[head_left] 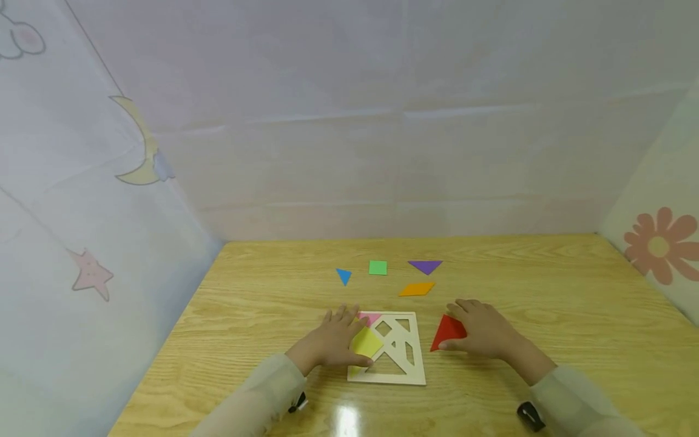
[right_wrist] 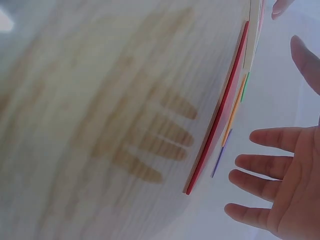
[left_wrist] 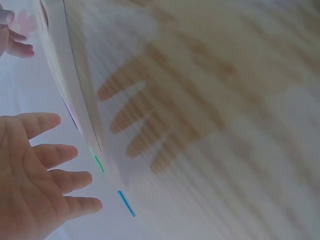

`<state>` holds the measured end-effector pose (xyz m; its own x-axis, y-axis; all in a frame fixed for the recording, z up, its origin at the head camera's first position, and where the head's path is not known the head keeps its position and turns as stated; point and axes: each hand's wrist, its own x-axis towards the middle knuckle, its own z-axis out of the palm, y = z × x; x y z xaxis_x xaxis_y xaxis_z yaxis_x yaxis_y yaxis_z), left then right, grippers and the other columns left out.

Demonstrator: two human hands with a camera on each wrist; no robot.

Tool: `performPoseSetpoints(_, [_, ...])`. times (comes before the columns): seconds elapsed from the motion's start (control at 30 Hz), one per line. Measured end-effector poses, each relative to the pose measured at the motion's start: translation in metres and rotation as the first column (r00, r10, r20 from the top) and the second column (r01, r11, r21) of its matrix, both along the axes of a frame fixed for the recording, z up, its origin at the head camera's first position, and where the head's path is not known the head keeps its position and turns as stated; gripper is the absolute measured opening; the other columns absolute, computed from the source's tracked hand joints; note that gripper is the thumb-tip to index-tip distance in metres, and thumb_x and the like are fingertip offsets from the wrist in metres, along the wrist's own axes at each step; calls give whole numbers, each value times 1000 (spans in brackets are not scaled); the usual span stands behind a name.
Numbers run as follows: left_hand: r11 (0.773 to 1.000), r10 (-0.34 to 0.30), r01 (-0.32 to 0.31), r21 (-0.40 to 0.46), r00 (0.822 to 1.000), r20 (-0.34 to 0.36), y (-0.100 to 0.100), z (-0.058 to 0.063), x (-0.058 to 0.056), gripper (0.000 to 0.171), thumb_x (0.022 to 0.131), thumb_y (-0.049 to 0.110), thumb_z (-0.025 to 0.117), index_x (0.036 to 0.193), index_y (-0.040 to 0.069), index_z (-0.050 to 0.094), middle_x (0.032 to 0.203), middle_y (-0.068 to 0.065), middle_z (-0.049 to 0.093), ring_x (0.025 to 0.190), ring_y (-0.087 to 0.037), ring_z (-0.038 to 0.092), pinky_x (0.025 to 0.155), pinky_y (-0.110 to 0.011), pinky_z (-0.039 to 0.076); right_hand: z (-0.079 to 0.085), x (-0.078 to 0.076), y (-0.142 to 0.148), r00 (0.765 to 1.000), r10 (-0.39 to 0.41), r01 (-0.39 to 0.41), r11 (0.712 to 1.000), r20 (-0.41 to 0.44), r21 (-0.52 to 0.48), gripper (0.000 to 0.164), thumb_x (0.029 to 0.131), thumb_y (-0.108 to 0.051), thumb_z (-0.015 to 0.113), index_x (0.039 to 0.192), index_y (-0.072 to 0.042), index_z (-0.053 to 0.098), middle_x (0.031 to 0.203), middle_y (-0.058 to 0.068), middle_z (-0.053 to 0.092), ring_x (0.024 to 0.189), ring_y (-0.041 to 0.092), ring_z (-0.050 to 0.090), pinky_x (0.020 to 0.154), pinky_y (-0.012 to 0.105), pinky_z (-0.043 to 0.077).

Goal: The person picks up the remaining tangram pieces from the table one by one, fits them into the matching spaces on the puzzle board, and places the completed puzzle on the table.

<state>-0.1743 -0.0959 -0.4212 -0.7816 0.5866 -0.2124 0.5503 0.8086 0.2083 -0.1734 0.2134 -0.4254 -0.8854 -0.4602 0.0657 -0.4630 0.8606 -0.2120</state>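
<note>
A pale wooden tangram board (head_left: 401, 377) with cut-out slots lies on the table, holding a yellow triangle (head_left: 368, 343) and a pink triangle (head_left: 370, 318) along its left side. My left hand (head_left: 332, 343) hovers over that side with fingers spread, covering part of the yellow piece. Right of the board lies a red triangle (head_left: 449, 331), its right corner hidden by my right hand (head_left: 483, 331). In the right wrist view, the straight fingers (right_wrist: 257, 182) are raised above the red triangle's level, apart from the tabletop. Neither hand holds anything.
Beyond the board lie a blue triangle (head_left: 344, 276), a green square (head_left: 378, 267), a purple triangle (head_left: 426, 266) and an orange parallelogram (head_left: 417, 289). The wooden table (head_left: 573, 303) meets a pale back wall (head_left: 327, 176), with printed side panels left and right.
</note>
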Motion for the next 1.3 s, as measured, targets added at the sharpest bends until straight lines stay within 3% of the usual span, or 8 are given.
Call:
performPoseSetpoints(0.23, [1000,-4,4,-1,998,55,0,-1,1,81,74,62,48,137,15,26,142,-14,12,127,-36,9,100,-49,12,-4,-1,-3,999,10,-11,1000,35,19,82,65,-61,59,116,2,50,117,24,46,105,42,42,85,55,32])
performPoseSetpoints(0.67, [999,-32,35,-34,997,71,-2,-2,1,79,77,61,44,137,14,26,141,-14,14,127,-32,14,100,-43,20,2,-1,-11,984,-17,5,998,177,68,74,65,-47,68,117,3,50,115,21,47,103,40,43,79,52,38])
performPoseSetpoints(0.97, [996,-85,86,-28,996,23,-4,-8,-5,72,80,52,48,136,12,28,141,-13,14,127,-29,14,101,-38,18,2,-8,-15,987,21,-34,996,162,79,63,66,-38,71,111,3,54,95,9,48,81,21,46,67,35,41])
performPoseSetpoints(1.3, [995,-89,90,-49,996,21,-1,-7,-13,69,80,45,53,136,14,28,142,-8,14,128,-24,15,101,-34,19,3,-14,-13,989,22,-33,997,145,71,60,63,-32,75,108,3,55,92,11,46,77,21,44,62,33,41])
